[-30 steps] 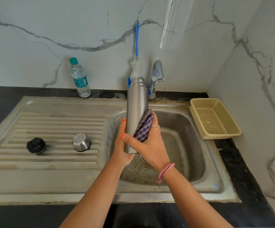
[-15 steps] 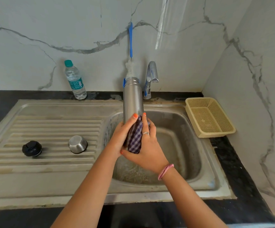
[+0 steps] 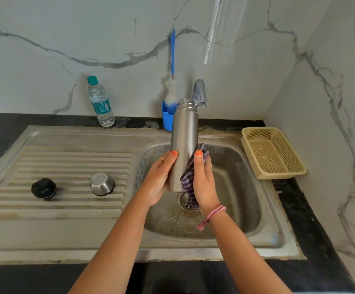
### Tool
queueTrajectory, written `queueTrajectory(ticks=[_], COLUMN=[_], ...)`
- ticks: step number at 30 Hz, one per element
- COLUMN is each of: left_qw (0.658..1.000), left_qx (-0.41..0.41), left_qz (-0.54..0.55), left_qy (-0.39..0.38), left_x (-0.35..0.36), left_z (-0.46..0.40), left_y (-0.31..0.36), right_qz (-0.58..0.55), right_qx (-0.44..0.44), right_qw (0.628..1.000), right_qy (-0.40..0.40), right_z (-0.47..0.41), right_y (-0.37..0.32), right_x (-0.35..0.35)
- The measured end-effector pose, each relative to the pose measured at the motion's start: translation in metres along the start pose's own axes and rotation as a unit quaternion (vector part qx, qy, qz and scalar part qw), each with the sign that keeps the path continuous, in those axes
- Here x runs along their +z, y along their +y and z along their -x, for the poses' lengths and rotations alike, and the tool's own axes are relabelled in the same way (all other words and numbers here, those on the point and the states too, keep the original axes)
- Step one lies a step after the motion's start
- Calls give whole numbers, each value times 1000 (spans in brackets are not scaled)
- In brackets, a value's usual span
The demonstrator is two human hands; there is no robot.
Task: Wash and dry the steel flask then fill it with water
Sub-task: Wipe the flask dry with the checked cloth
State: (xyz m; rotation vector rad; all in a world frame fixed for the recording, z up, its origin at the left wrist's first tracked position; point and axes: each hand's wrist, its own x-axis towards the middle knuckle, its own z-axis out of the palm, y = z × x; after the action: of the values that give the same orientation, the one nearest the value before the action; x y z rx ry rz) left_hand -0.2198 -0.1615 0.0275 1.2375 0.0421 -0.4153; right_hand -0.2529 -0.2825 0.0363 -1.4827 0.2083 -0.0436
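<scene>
The steel flask [image 3: 183,132] stands upright over the sink basin [image 3: 236,187], its threaded mouth open at the top. My left hand [image 3: 158,179] grips its lower left side, thumb across the front. My right hand [image 3: 204,183] holds a purple checked cloth [image 3: 190,177] against the flask's lower right side, thumb on the steel. The cloth's tail hangs down over the drain [image 3: 188,203]. On the ribbed draining board lie the flask's black stopper [image 3: 43,187] and its steel cup lid [image 3: 102,183]. The tap [image 3: 200,93] stands just behind the flask; no water is seen running.
A plastic water bottle [image 3: 100,101] stands on the black counter at the back left. A blue holder [image 3: 167,117] with a bottle brush [image 3: 172,60] sits behind the flask. A beige plastic basket [image 3: 273,152] rests right of the sink, against the marble wall.
The cloth hand slid down the flask from its middle to its lower right side. My left hand shifted its grip on the lower body, and the flask's bare front now shows.
</scene>
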Motion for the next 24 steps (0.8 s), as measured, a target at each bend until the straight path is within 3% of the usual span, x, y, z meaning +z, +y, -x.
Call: queueTrajectory(ticks=[5,10,13,17,22,24], left_qw=[998,994,995,998,998,998], left_qx=[30,87,74,28,-22,-20], left_qz=[-58,-53,-57,-51,-37,-26], left_qy=[18,26,18,-20,-50,-51], left_x=[13,19,16,6,-3,-3], left_z=[0,-2,-2,5,10,11], left_y=[6,16,24,20,16,16], right_qz=[158,148,129,52,-131,-149], right_qx=[-87,-145,-155,-110,69,93], right_qw=[980,973,974,989,989,984], right_qy=[79,97,107,90,1,0], right_z=[-7,-22,-43,-71,-107,-107], right_y=[-1,-21,-40,-80,-89,-84], right_x=[12,22,25,18,-3,-3])
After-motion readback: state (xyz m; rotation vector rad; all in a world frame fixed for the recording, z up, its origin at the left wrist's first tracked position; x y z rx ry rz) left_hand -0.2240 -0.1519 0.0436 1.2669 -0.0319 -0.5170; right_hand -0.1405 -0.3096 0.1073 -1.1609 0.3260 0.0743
